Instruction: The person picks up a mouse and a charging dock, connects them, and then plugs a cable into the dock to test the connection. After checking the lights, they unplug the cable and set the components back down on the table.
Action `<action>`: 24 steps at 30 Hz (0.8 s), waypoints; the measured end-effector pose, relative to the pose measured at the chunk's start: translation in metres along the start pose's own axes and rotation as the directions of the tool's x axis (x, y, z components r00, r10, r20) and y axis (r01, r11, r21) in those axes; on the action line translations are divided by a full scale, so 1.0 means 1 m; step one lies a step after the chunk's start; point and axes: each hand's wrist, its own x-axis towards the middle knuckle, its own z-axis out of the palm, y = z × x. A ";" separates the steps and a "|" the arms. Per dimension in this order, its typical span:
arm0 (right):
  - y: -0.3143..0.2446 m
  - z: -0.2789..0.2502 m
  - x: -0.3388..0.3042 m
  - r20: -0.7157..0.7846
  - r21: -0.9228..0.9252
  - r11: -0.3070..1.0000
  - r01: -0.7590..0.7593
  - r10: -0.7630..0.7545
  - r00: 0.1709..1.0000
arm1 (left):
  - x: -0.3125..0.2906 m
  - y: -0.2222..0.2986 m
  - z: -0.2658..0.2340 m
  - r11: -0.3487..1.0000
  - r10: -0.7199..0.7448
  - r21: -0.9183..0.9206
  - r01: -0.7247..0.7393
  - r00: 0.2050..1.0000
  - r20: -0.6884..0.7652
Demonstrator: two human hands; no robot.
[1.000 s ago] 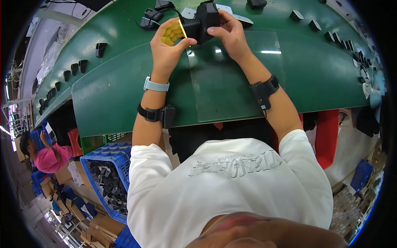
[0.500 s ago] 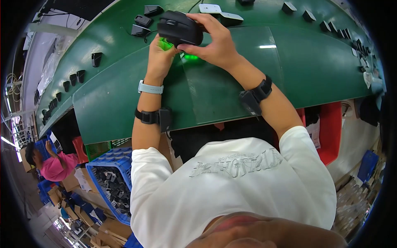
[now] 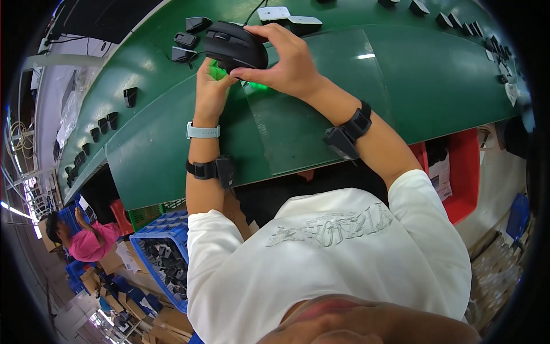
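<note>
A black computer mouse (image 3: 236, 47) with a scroll wheel is held up over the green table, its top toward me. My right hand (image 3: 291, 66) pinches its right side, with the thumb along the near edge and fingers at the far edge. Under the mouse's near left part is my left hand (image 3: 212, 94), closed against it; most of its fingers are hidden behind the mouse. Green light shines on the left palm and on the table below. A dark cable (image 3: 255, 11) runs on the table behind the mouse.
Small black angular parts (image 3: 197, 24) lie left of the mouse, and white-topped pieces (image 3: 303, 23) lie behind it. More black parts line both table sides. Below the table edge are a blue crate (image 3: 153, 229) of dark parts and a red bin (image 3: 467, 178). Someone in pink sits at left.
The whole view has turned slightly, so hands, mouse and nearby table items appear farther left. Both hands stay on the mouse, with almost the same grip.
</note>
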 end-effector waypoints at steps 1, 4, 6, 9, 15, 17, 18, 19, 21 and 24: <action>-0.002 0.001 -0.001 -0.010 0.027 1.000 -0.012 0.013 1.000 | -0.002 0.001 0.000 1.000 0.019 0.025 -0.019 1.000 0.017; 0.002 0.001 0.001 -0.002 0.043 0.998 -0.037 0.038 0.999 | 0.000 0.001 -0.003 0.999 -0.018 0.034 0.017 1.000 0.015; 0.003 0.002 -0.003 -0.001 0.043 0.998 -0.045 0.046 0.999 | -0.001 -0.002 -0.003 0.999 -0.031 0.012 0.031 0.999 0.011; 0.005 0.004 -0.003 -0.011 0.051 0.998 -0.038 0.038 0.999 | 0.000 -0.003 -0.004 1.000 -0.025 0.008 0.025 1.000 0.000; 0.006 0.005 -0.004 -0.012 0.081 0.996 -0.046 0.047 0.999 | 0.000 -0.007 -0.006 0.999 -0.004 -0.037 0.004 1.000 0.004; 0.005 0.005 -0.004 -0.011 0.091 0.994 -0.054 0.056 0.998 | -0.001 -0.005 -0.005 0.999 -0.014 -0.030 0.014 1.000 -0.002; 0.006 0.005 -0.001 -0.010 0.094 0.994 -0.055 0.056 0.998 | 0.001 -0.003 -0.005 0.999 -0.008 -0.031 0.009 1.000 0.012; 0.006 0.005 0.000 -0.008 0.098 0.994 -0.055 0.056 0.998 | 0.001 -0.002 -0.004 0.999 -0.003 -0.032 0.004 1.000 0.026; 0.008 0.005 -0.001 0.002 0.087 0.994 -0.060 0.060 0.998 | 0.003 -0.004 -0.007 0.999 -0.018 -0.035 0.019 1.000 0.024; 0.005 0.004 -0.001 0.023 0.086 0.991 -0.099 0.097 0.995 | 0.002 -0.008 -0.010 0.999 -0.014 -0.035 0.014 1.000 -0.001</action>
